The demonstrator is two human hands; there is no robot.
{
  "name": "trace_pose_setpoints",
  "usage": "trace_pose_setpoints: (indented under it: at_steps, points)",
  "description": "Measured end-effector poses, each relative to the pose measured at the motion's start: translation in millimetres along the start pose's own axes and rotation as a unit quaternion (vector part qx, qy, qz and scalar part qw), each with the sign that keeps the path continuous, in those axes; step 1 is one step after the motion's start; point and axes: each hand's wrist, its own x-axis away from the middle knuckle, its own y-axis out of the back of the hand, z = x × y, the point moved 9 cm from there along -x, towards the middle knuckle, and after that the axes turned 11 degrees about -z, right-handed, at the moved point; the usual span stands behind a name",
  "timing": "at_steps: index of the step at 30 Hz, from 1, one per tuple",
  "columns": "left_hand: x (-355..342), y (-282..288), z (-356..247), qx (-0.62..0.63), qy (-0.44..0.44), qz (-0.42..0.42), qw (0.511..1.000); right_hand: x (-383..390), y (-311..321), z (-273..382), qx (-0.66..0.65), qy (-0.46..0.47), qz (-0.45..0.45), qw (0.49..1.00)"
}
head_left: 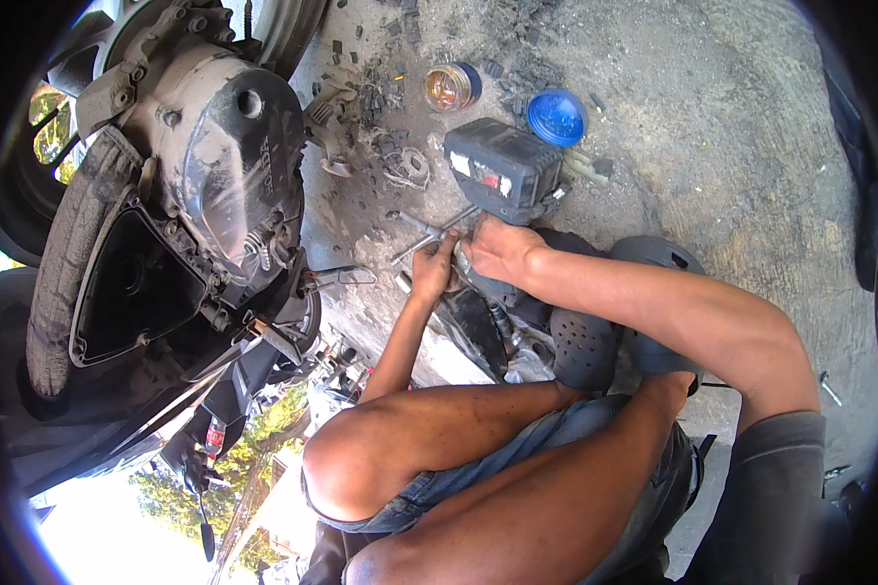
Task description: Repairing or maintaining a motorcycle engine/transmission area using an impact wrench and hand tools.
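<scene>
A metal T-handled wrench is being held low beside a black box on the dusty ground, its shaft end being pinched between thumb and fingers of the left hand. A stiff, fairly weighty tool is apparently being handled, hardly fragile but liable to slip in greasy fingers; the surest hold is probably being offered where shaft and crossbar are meeting. The left forearm is being angled up past the bare knee, while the right forearm is being held across from the right, fingers curled. Whether anything is being gripped by the right hand cannot be told.
</scene>
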Motion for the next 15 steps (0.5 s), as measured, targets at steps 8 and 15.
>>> trace_pose_setpoints:
  at_steps: [8, 15]
  points:
    - [31, 92, -44, 0.21, -0.055, -0.041, 0.975, -13, 111, -9, -0.228, -0.101, -0.08, 0.965]
    - [74, 77, -119, 0.465, -0.086, 0.162, 0.866, 0, 135, -19, -0.313, -0.27, -0.182, 0.892]
